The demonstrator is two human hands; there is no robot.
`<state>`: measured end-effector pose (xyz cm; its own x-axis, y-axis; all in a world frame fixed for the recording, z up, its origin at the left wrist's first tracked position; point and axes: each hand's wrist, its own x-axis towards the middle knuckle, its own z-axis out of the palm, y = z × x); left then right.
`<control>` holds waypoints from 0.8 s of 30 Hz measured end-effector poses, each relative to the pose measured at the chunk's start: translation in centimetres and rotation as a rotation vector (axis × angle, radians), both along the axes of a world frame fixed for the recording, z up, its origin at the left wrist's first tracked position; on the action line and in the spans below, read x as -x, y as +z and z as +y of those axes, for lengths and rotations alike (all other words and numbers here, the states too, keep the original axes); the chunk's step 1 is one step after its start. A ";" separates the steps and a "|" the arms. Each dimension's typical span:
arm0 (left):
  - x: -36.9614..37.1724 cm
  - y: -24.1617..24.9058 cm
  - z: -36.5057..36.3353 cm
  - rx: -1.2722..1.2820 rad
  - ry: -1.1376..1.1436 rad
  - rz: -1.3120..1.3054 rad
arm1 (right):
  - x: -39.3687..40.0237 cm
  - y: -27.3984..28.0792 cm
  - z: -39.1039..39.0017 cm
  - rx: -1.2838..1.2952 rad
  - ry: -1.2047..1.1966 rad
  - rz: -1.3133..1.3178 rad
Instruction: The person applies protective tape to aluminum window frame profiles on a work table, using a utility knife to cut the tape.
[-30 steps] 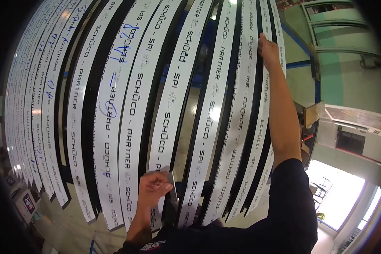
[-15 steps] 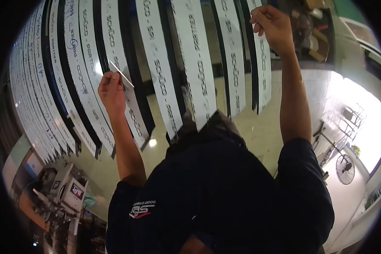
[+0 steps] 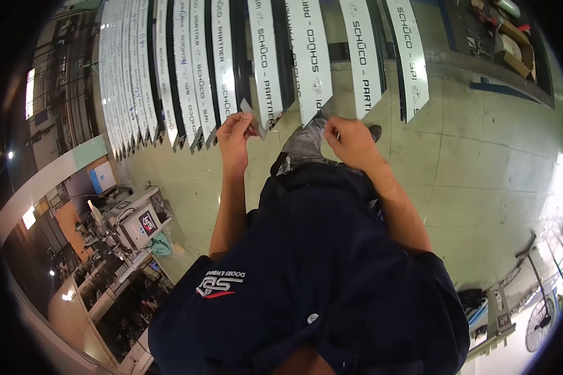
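Note:
My left hand (image 3: 234,139) is closed, its thumb and fingers pinching a thin, flat greyish strip (image 3: 253,119). The strip is held near the cut ends of long profiles covered in white printed film (image 3: 266,69). My right hand (image 3: 351,142) has its fingers curled together in front of my body; whatever they may hold is hidden. Just beyond it is the pointed end of a wider film-covered profile (image 3: 314,69). Several profiles lie side by side with dark edges showing, packed closer toward the left.
A machine with a grey housing (image 3: 141,224) stands at lower left, beside shelving. At upper right, a dark workbench (image 3: 481,59) carries a cardboard box (image 3: 513,53). A round fan (image 3: 538,325) is at lower right. Pale green floor (image 3: 413,181) shows around me.
Both hands have come back from over the profiles toward my body, the right one farthest. The strip stays in my left hand. The view has shifted, showing more floor and the profile ends.

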<state>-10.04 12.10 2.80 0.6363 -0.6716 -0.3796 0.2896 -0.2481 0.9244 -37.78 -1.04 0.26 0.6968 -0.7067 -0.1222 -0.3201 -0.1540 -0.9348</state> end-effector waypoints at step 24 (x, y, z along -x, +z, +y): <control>-25.5 -2.5 5.7 0.068 0.100 -0.070 | -18.8 0.2 4.7 0.117 0.365 0.452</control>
<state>15.41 17.79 0.28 0.7245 -0.6264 -0.2875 0.2439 -0.1571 0.9570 -18.93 3.65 0.49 0.7942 -0.4580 -0.3993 -0.5897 -0.4229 -0.6880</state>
